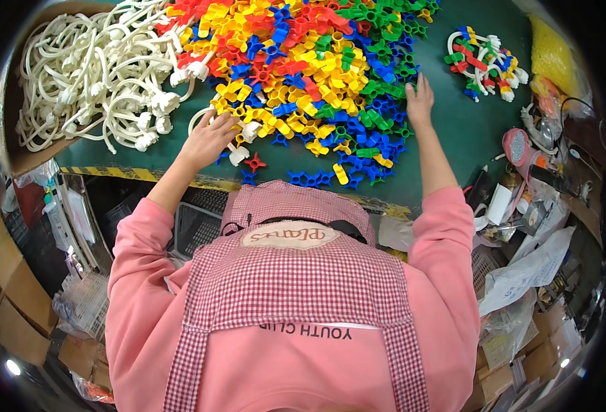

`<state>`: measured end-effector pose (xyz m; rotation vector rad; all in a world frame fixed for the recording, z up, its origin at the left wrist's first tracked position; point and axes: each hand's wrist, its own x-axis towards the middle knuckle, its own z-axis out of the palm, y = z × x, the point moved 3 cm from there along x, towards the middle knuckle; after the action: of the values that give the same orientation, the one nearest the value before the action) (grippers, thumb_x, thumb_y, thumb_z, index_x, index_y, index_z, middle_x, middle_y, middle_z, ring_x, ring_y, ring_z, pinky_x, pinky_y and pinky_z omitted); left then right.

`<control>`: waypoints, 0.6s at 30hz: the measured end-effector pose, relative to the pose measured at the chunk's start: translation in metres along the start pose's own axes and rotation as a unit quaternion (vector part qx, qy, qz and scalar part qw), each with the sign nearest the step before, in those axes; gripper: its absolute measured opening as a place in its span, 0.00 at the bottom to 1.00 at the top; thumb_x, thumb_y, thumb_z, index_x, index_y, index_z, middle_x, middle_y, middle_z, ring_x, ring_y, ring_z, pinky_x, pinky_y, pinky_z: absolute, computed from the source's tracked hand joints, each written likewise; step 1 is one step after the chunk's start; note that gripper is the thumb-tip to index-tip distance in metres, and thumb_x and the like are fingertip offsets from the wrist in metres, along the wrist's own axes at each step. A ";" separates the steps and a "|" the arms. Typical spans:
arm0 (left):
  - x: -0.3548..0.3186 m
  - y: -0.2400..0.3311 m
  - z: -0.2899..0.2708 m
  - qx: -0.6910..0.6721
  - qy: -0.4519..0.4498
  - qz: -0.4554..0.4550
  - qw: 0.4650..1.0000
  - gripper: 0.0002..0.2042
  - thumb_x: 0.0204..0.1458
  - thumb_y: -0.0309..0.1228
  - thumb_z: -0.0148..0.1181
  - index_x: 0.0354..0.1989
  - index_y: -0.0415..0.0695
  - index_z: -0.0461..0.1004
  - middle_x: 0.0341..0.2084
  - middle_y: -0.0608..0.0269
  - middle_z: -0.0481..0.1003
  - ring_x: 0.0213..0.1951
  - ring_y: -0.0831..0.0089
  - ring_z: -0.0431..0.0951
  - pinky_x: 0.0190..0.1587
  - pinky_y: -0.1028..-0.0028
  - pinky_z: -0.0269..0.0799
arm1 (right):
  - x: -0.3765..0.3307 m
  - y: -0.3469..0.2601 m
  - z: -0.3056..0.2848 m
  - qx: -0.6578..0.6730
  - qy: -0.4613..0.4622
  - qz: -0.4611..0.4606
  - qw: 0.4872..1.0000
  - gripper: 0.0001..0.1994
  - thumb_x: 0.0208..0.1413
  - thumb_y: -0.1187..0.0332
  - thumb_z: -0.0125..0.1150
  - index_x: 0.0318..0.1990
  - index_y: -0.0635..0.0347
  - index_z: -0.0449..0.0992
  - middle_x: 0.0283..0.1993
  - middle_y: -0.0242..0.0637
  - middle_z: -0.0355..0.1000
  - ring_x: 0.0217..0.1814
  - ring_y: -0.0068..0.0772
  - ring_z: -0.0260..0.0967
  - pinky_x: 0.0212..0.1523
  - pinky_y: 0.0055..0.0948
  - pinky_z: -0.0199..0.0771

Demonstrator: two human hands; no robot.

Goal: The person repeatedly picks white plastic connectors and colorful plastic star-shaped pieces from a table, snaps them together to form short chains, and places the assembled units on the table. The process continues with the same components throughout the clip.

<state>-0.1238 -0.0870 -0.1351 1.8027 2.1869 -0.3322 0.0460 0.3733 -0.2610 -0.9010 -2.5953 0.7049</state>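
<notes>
My left hand (211, 140) lies over the near left edge of a heap of plastic clips (330, 75) in red, yellow, blue and green. Its fingers are apart and stretched out. A white cord piece with white plastic end fittings (238, 155) runs partly beneath it, so contact there is hard to make out. A red star-shaped clip (255, 162) sits just to its right. At the heap's right side, my right hand (420, 103) has its fingers extended away from me, beside green and blue clips (389, 110). No object shows in it.
A cardboard box (11, 130) full of white cord pieces (97, 75) stands at left on the green table (454, 147). Farther right lies a cluster of cords with coloured clips (481, 62). A yellow bag (554, 58) and a pink device (516, 147) line the right edge.
</notes>
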 end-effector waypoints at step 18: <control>-0.014 -0.042 -0.093 -0.343 0.517 -0.217 0.754 0.09 0.51 0.26 0.59 0.41 0.42 0.74 0.25 0.58 0.74 0.24 0.64 0.75 0.28 0.74 0.69 | -0.107 -0.267 0.005 -0.041 -0.072 -0.316 0.945 0.09 0.42 0.73 0.57 0.34 0.51 0.77 0.42 0.25 0.71 0.48 0.33 0.65 0.50 0.40 0.57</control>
<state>-0.1690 -0.0746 -0.0433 1.0597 2.7472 1.5561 -0.0067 0.1204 -0.1345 0.0008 -2.8115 0.4892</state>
